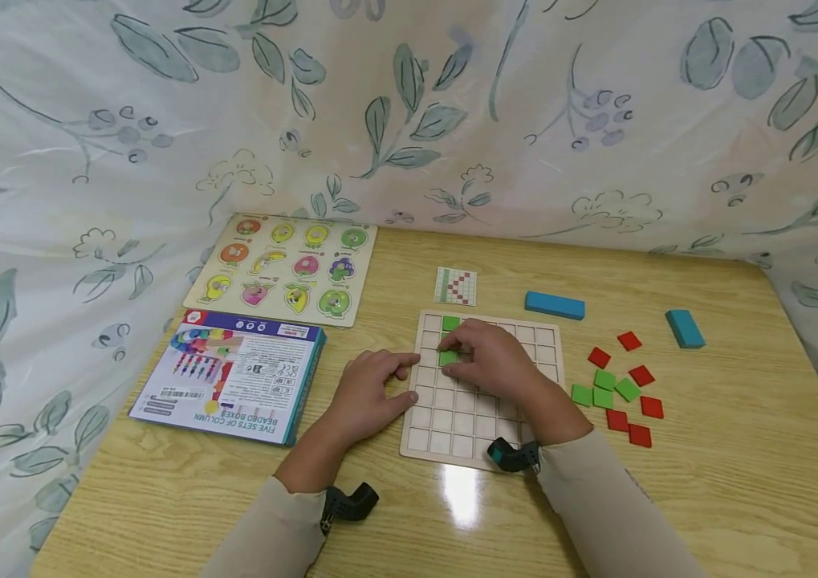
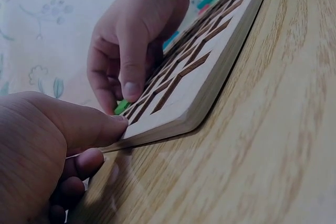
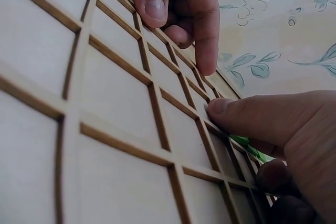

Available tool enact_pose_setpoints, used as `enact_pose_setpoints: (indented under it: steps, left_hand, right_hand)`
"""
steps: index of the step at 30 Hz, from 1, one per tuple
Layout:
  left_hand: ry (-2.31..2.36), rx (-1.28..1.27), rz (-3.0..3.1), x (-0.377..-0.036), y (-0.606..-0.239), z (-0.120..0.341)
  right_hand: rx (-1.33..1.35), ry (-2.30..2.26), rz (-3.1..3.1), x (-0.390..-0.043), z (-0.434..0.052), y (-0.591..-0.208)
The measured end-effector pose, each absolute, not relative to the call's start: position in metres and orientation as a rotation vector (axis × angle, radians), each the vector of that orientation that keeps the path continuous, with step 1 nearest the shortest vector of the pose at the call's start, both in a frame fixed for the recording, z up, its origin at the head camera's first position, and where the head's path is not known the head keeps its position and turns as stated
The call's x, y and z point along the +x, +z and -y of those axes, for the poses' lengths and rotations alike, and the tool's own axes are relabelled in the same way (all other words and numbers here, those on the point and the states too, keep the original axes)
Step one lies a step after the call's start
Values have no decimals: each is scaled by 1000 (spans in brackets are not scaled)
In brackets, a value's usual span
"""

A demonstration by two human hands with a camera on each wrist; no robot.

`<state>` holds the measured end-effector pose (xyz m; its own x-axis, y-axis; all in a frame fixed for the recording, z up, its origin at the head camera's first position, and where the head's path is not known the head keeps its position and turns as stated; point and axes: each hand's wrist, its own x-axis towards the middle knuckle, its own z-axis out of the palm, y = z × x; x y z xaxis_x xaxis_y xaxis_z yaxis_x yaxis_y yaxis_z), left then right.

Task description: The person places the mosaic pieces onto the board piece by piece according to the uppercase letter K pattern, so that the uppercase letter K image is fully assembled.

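A wooden grid board (image 1: pixel 482 405) lies flat on the table. My right hand (image 1: pixel 461 361) pinches a green square tile (image 1: pixel 446 358) and holds it down on a cell in the board's upper left part; the tile (image 2: pixel 122 107) shows between thumb and fingers in the left wrist view and as a green sliver (image 3: pixel 247 143) under the right hand (image 3: pixel 236 116). Another green tile (image 1: pixel 451 323) sits in the top row. My left hand (image 1: pixel 396 369) rests with its fingertips on the board's left edge (image 2: pixel 173 124), thumb (image 2: pixel 100 124) on the rim.
Loose red and green tiles (image 1: pixel 618 389) lie right of the board. Two blue blocks (image 1: pixel 555 304) (image 1: pixel 685 328) and a small pattern card (image 1: pixel 455 286) lie behind it. A fruit peg puzzle (image 1: pixel 286 269) and a printed box (image 1: pixel 231 373) sit at the left. Leaf-print cloth surrounds the table.
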<state>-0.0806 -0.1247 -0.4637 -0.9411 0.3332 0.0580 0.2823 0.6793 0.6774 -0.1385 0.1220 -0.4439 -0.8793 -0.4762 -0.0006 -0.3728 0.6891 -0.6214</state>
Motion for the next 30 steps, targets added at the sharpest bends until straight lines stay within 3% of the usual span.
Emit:
enact_pose_setpoints:
  steps: [19, 30]
  left_hand:
    - [1114, 534, -2814, -80, -461, 123]
    - [1126, 508, -2821, -78, -461, 124]
  right_hand:
    - [-715, -984, -2755, -133, -128, -443]
    - [-586, -1036, -2760, -124, -144, -438]
